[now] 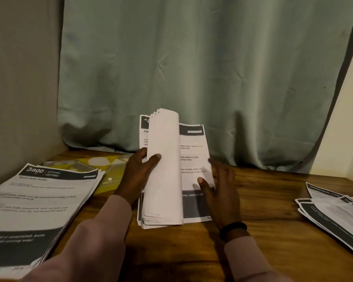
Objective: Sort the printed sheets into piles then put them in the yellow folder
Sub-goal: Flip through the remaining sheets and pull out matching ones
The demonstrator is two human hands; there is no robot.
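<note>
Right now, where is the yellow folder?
In the head view the yellow folder lies flat at the table's back left, partly under the left pile of sheets, beside the left hand.

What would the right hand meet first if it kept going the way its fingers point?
The right hand points up and leftward at the exposed printed sheet in the middle stack, its fingertips already at that sheet's right edge. It would probably meet that sheet first, before the folded-back bundle the left hand holds. Depth is unclear.
</note>
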